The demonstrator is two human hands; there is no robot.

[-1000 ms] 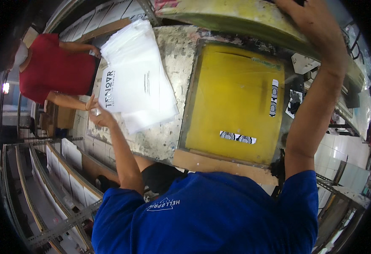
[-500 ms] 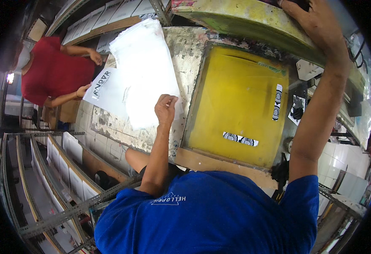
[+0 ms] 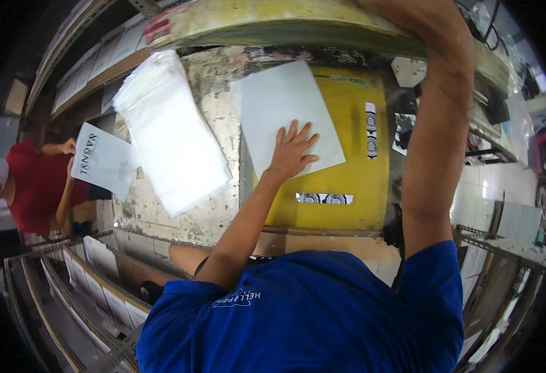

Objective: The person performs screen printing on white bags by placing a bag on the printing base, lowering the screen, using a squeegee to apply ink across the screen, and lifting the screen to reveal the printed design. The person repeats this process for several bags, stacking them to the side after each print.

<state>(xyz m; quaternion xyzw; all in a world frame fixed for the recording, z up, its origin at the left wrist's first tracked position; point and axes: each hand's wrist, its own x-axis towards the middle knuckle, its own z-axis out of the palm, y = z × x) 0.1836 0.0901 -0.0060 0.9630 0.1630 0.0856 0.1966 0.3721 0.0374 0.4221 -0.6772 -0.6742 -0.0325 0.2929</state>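
Note:
A plain white sheet lies at a slant over the left part of a flat yellow board. My left hand rests on the sheet with its fingers spread. Left of the board is a fanned stack of white sheets on the stained table. At the far side, my right hand reaches up to a raised, yellow-stained frame; its fingers are cut off by the upper edge. Two black-and-white patterned strips, one upright and one crosswise, show on the board.
At the left, a co-worker in a red shirt holds a sheet with dark print beside the stack. Metal shelving stands at lower left. Right of the board lies a black-smeared white card.
My left hand has moved right from the stack's edge and opened flat on a sheet now on the yellow board. The co-worker has drawn the printed sheet away leftward.

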